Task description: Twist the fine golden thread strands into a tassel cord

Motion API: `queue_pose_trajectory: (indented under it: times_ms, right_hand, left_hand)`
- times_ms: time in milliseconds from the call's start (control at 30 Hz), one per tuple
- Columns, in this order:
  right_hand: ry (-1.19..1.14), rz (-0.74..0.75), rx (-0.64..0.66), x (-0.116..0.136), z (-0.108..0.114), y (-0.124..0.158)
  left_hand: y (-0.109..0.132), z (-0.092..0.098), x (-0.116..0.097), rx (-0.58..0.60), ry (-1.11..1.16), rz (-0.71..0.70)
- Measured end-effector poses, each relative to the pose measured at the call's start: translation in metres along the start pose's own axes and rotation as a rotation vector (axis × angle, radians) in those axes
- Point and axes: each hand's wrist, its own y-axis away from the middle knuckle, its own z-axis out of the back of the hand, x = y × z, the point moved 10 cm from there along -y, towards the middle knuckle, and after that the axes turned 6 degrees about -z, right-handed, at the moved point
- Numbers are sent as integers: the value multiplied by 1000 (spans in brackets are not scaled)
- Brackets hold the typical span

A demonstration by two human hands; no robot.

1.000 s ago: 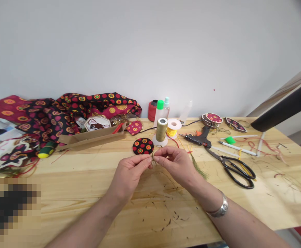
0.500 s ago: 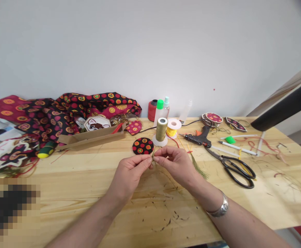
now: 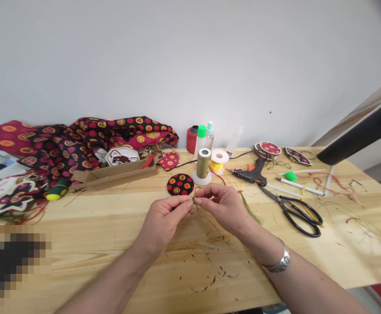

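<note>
My left hand (image 3: 164, 218) and my right hand (image 3: 223, 207) meet at the fingertips above the table. Both pinch a thin olive-green cord (image 3: 194, 196), whose knotted part is mostly covered by the fingers. Just beyond them lies a round black fabric disc (image 3: 180, 185) with red and yellow dots. An olive thread spool (image 3: 204, 165) stands upright behind the fingers, and a spool of yellow cord (image 3: 217, 165) sits beside it. A green tassel (image 3: 249, 208) lies to the right of my right hand.
Black-handled scissors (image 3: 300, 216), a glue gun (image 3: 251, 174) and a white pen (image 3: 300, 186) lie on the right. A long cardboard box (image 3: 118, 173) and patterned fabric (image 3: 79, 139) occupy the back left. Bottles (image 3: 202, 141) stand near the wall. Thread scraps litter the wooden table (image 3: 88, 253).
Both hands stay pinched on the cord in nearly the same place, with only tiny finger movement. The whole view has shifted very slightly.
</note>
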Motion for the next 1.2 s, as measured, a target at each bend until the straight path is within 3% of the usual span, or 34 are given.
queue_pose_trajectory:
  times_ms: [600,867,1200]
  right_hand:
    - [147,74,-56,13,5,4]
    - [186,108,-70,18,4,7]
    - [157,136,-71,19,4,8]
  left_hand:
    - [0,-1,3,-9,78,20]
    - [0,5,9,-62,216,56]
    - [0,-2,-4,-24,137,24]
